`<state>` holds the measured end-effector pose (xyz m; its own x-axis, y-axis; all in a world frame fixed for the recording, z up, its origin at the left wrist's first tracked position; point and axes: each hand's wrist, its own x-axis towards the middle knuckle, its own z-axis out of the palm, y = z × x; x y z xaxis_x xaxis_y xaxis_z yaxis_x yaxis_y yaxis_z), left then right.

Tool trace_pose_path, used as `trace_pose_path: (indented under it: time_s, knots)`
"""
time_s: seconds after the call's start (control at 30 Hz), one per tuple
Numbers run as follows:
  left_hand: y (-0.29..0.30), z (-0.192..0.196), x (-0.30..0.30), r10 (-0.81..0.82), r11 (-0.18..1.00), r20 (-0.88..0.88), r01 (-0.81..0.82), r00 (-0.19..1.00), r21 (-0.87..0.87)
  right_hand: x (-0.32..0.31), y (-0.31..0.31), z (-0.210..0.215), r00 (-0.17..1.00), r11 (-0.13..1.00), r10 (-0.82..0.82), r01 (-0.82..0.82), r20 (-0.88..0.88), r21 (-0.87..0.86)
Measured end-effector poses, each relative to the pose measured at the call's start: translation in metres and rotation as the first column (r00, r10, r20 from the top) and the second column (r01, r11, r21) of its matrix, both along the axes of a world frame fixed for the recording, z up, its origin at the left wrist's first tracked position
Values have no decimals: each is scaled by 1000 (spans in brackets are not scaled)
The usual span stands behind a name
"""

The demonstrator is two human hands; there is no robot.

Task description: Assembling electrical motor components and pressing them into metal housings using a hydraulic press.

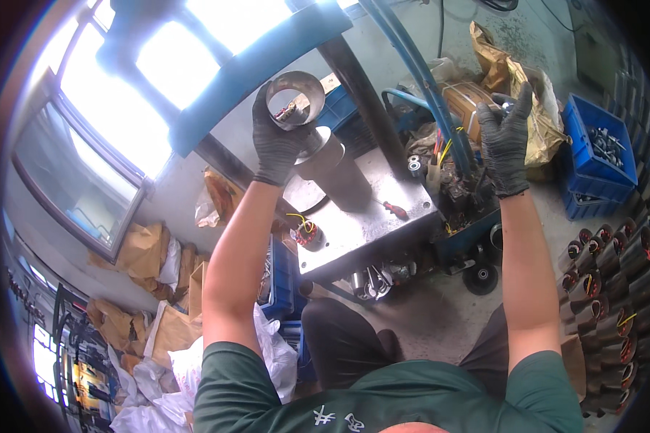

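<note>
My left hand, in a dark glove, grips a metal tube open at both ends and holds it tilted by a round metal post. Copper and red windings show through the tube's opening; whether they sit inside it or behind it I cannot tell. Raised on the right, my gloved right hand pinches a small shiny metal piece between thumb and fingers. On the steel plate lie a red-handled screwdriver and a wound motor core with a yellow wire.
A blue press frame with dark columns surrounds the plate. Two bearings rest at its right corner. Blue bins of metal parts stand right, above rows of tubes with windings. Paper and plastic bags lie left.
</note>
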<state>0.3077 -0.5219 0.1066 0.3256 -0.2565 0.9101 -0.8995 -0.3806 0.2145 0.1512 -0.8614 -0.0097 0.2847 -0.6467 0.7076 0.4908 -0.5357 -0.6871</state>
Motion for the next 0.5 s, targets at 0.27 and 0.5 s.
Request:
trace_pose_path:
  time_s: [0.27,0.5]
  knots:
    - [-11,19,27,315,918,64,-321,947,234,0,-1,-6,1000,999,27,-28,12,39]
    - [-3,31,58,117,983,-198,-84,973,165,-10,1,1,998,999,28,-27,-48,34]
